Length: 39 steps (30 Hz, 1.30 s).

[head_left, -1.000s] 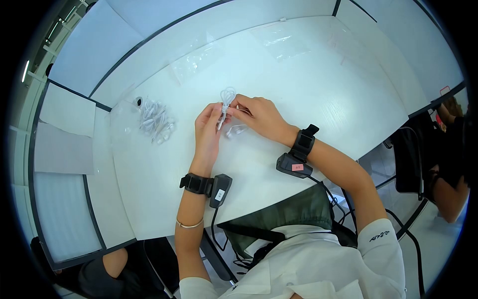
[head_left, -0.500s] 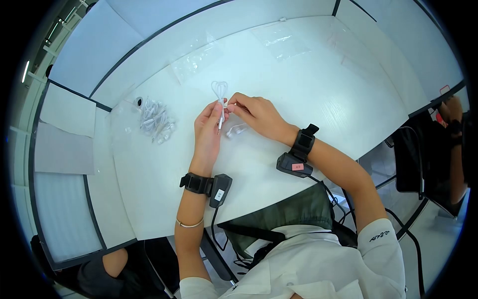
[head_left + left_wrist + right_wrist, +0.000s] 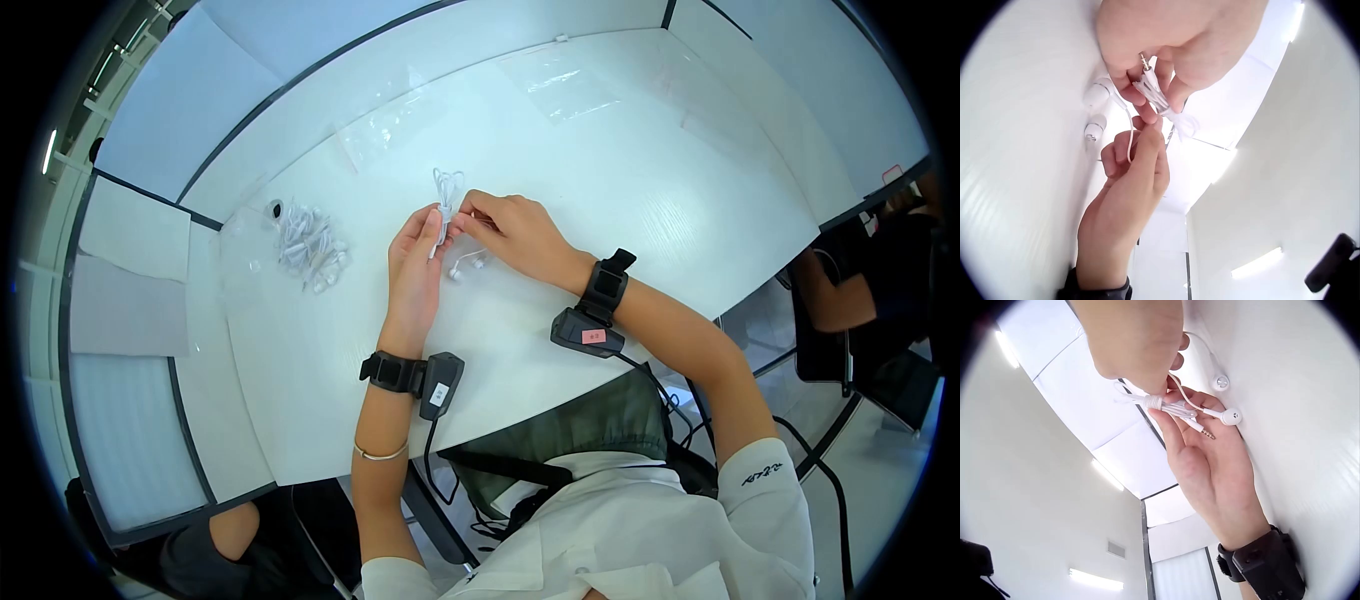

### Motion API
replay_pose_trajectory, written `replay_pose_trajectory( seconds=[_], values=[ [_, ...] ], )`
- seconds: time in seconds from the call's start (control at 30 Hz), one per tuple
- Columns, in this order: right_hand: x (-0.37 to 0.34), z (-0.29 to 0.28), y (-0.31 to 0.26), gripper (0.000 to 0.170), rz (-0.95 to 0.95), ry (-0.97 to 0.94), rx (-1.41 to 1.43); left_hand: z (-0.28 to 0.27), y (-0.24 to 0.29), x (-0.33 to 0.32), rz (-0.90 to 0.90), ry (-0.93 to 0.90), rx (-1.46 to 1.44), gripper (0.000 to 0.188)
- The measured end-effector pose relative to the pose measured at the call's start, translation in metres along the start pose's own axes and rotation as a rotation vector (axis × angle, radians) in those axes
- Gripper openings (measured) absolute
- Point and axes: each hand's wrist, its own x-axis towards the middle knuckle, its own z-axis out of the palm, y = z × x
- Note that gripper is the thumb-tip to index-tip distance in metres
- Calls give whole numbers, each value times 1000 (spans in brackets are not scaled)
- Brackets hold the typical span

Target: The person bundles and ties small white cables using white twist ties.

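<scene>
My left hand [image 3: 412, 265] pinches a folded bundle of white earphone cord [image 3: 447, 188] between thumb and fingers. Several turns of cord wrap its middle [image 3: 1154, 402], and loops stick out beyond. The metal-tipped plug [image 3: 1207, 432] points back over the left palm. Close on the right, my right hand [image 3: 522, 235] pinches the cord beside the wrapped part, its fingertips partly hidden in the right wrist view. From there the cord runs to two white earbuds, one [image 3: 1230, 416] by the left palm and another [image 3: 1221, 382] close over the tabletop.
A tangled pile of white earphones [image 3: 312, 248] lies to the left on the white table [image 3: 640, 210], with a small dark round object [image 3: 276, 208] at its edge. Clear plastic bags [image 3: 565, 88] lie farther back. Low panels [image 3: 360, 75] border the table.
The bundle's loops swung left and upright, then shifted slightly. The right hand pulled a little away from the wrap and came back near it. Both hands keep their grips.
</scene>
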Motion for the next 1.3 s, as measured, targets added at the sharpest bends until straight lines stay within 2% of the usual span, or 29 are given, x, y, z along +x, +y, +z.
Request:
replay_pose_trajectory(
  seconds=[0.2, 0.37, 0.43, 0.53, 0.63, 0.83, 1.07, 1.17, 1.3],
  values=[
    [-1, -3, -7, 21, 3, -4, -2, -5, 1, 2, 12, -117, 56, 31],
    [-1, -2, -7, 19, 31, 26, 61, 0, 3, -1, 30, -90, 59, 31],
    [-1, -3, -6, 18, 13, 23, 97, 3, 2, -1, 53, -82, 150, 30],
    [-1, -3, -6, 18, 40, -26, 95, 5, 4, -2, 27, -70, 93, 30],
    [0, 0, -2, 20, -41, 12, 93, 3, 4, -2, -3, -57, -1, 31],
    [0, -4, -6, 21, 26, -57, 23, -1, 3, 0, 11, -92, -47, 33],
    [-1, -3, -7, 20, -12, 34, 40, 1, 5, -1, -17, -121, -67, 35],
    [-1, -6, -7, 20, 4, -18, 35, 3, 5, -2, 1, -77, -113, 39],
    [-1, -5, -6, 19, 33, -47, 78, -1, 4, -2, 3, -67, -86, 31]
  ],
)
